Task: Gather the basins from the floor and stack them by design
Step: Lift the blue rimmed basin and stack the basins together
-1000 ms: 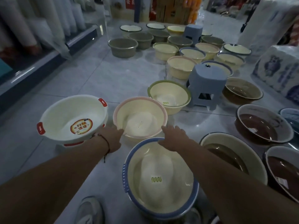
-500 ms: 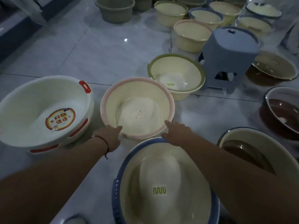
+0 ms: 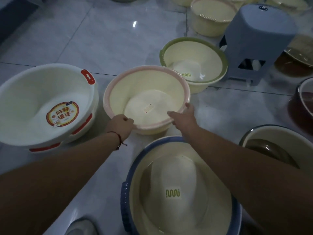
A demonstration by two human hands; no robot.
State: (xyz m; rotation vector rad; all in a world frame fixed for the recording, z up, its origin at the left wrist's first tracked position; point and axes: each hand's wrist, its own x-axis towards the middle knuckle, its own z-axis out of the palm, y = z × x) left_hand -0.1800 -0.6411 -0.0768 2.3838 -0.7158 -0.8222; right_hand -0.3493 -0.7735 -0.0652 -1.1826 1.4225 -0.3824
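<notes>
Both hands grip the near rim of the round cream plastic basin with a pink rim (image 3: 147, 99) at the floor's centre: left hand (image 3: 121, 126) at its seven o'clock, right hand (image 3: 183, 117) at four o'clock, fingers curled over the edge. A blue-rimmed cream basin (image 3: 177, 189) sits at six o'clock.

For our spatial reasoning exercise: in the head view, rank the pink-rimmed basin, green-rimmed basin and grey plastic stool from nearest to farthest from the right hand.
1. Pink-rimmed cream basin, gripped by the right hand.
2. Green-rimmed cream basin, beyond it.
3. Grey plastic stool, far right.
</notes>
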